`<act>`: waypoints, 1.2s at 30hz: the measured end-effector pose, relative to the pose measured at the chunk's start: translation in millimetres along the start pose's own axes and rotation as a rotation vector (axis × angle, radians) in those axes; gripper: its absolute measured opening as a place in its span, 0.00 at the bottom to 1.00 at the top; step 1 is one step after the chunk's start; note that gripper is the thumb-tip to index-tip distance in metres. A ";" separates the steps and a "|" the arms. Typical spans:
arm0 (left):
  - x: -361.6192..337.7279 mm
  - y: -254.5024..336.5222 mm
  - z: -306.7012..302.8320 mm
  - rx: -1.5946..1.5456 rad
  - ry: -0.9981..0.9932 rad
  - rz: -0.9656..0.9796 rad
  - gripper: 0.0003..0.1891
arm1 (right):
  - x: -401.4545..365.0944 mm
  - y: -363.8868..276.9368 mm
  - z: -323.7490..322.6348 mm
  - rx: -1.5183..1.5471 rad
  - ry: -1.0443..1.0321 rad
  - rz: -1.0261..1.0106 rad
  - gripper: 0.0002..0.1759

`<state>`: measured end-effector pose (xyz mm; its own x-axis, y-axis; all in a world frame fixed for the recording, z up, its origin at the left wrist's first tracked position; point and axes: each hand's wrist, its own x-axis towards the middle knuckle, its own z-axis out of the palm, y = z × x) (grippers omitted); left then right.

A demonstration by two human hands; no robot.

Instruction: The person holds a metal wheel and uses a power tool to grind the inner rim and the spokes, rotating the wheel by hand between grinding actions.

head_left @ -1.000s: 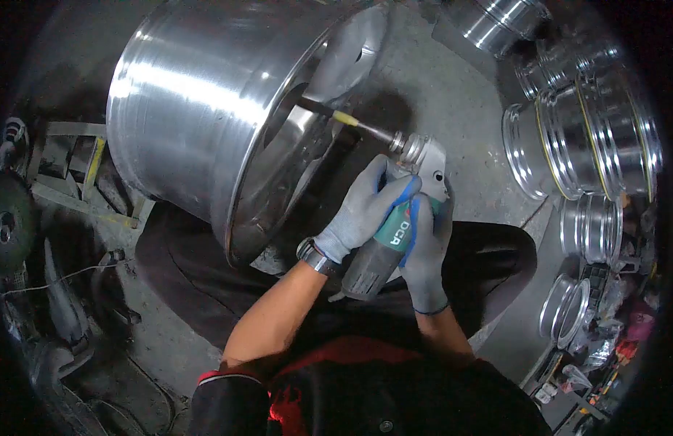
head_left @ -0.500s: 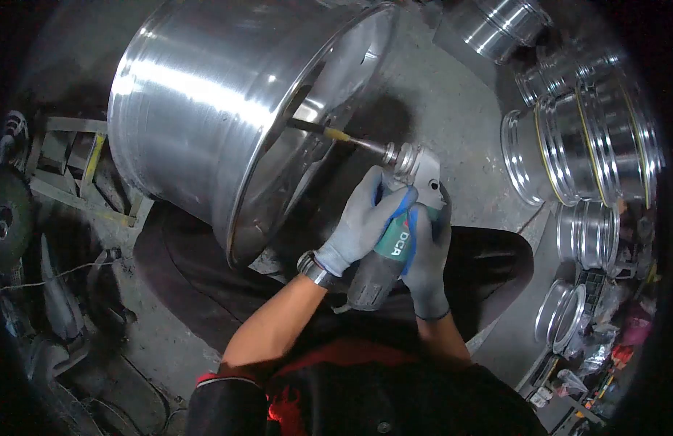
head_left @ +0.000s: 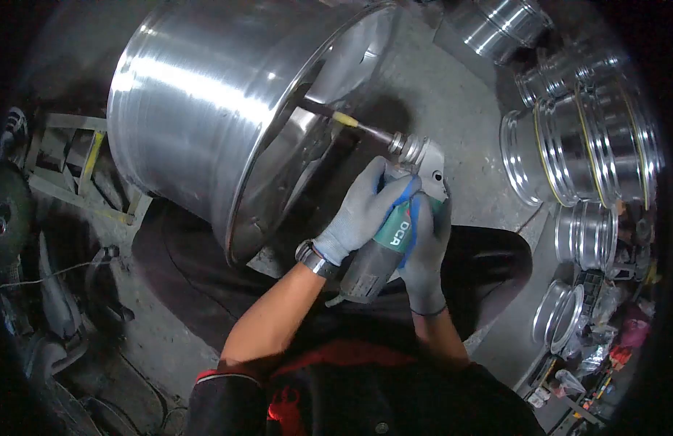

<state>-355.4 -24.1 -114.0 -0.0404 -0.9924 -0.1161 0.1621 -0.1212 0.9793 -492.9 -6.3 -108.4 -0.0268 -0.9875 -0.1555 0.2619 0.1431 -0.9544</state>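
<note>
My left hand (head_left: 362,211) and right hand (head_left: 424,258) are both wrapped around the DCA angle grinder (head_left: 371,271), above my lap. Over the last half second its yellow-banded shaft (head_left: 376,133) has drawn slightly outward in the wheel rim's (head_left: 184,127) mouth, suggesting back-and-forth strokes; tip contact I can't tell.

1. One gloved left hand (head_left: 355,218) and one gloved right hand (head_left: 426,265) are showing, making two.
2. One power tool (head_left: 369,272) is bearing one yellow-banded shaft (head_left: 344,119).
3. One large wheel rim (head_left: 184,138) is standing nearest.
4. One wristwatch (head_left: 314,259) is showing.
5. Two legs (head_left: 489,261) are showing.
6. One metal frame (head_left: 75,200) is appearing.
7. At least five smaller rims (head_left: 586,236) are crowding the right side, overlapping too much for exact counting.
</note>
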 end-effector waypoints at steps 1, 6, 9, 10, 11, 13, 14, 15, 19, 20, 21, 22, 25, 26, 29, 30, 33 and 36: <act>2.3 0.1 -0.4 0.048 -0.034 -0.014 0.16 | -0.4 -1.6 4.0 0.030 0.012 -0.007 0.30; -6.9 0.4 1.6 -0.107 0.007 0.000 0.17 | -2.9 -7.2 4.2 0.052 -0.075 0.001 0.30; 1.4 -7.0 -0.7 -0.099 -0.026 -0.019 0.18 | 1.3 -2.3 2.4 0.030 -0.039 -0.014 0.31; 3.0 -8.2 -3.4 -0.050 -0.045 -0.019 0.17 | 0.8 -1.6 3.6 0.039 -0.024 -0.017 0.31; 4.0 -9.3 -5.1 0.000 -0.062 -0.019 0.17 | 0.4 -1.4 4.5 0.048 -0.009 -0.019 0.31; -4.9 -10.6 0.2 -0.049 -0.030 -0.005 0.17 | -1.8 -4.0 2.6 0.020 -0.031 -0.002 0.31; -8.2 -11.6 2.3 -0.100 0.002 0.007 0.17 | -2.4 -4.7 1.2 -0.009 -0.051 0.016 0.31; -7.6 -12.1 2.1 -0.099 0.001 0.005 0.17 | -1.4 -4.2 -0.1 -0.009 -0.050 0.017 0.31; -1.1 -8.3 -6.1 -0.040 -0.042 -0.018 0.18 | -1.6 -2.2 2.1 -0.051 -0.043 -0.018 0.32; 1.5 -6.3 -8.0 0.025 -0.079 -0.030 0.18 | -1.8 -3.1 4.1 -0.111 0.001 -0.045 0.32; 0.5 -6.0 -6.3 0.027 -0.083 -0.028 0.18 | -3.1 -4.4 5.5 -0.110 0.004 -0.048 0.32; -2.4 -5.9 -3.8 -0.031 -0.047 -0.028 0.18 | -4.5 -5.8 7.2 -0.073 -0.004 -0.025 0.32; -13.5 -11.4 0.4 -0.090 0.007 -0.044 0.18 | -5.9 -7.9 1.0 -0.104 -0.072 -0.052 0.32; -15.6 -13.5 0.9 -0.096 0.028 -0.057 0.18 | -6.3 -8.1 -1.4 -0.177 -0.135 -0.104 0.32; -7.4 -4.9 3.1 -0.106 0.062 0.008 0.19 | -2.9 -8.7 0.7 -0.114 -0.089 -0.030 0.32; -4.6 -5.1 2.1 -0.106 0.053 0.007 0.19 | -4.1 -7.0 2.0 -0.113 -0.081 -0.033 0.32; -1.3 -3.8 -0.3 -0.110 0.018 -0.033 0.19 | -6.1 -3.3 4.6 -0.134 0.018 -0.024 0.32; -12.3 -2.5 2.1 -0.138 0.033 0.003 0.18 | -9.4 -3.3 -0.2 -0.164 -0.045 -0.035 0.31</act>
<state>-357.4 -11.5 -114.6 -0.0076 -0.9927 -0.1208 0.2966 -0.1176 0.9477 -493.8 2.5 -103.8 0.0106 -0.9934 -0.1139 0.1009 0.1144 -0.9883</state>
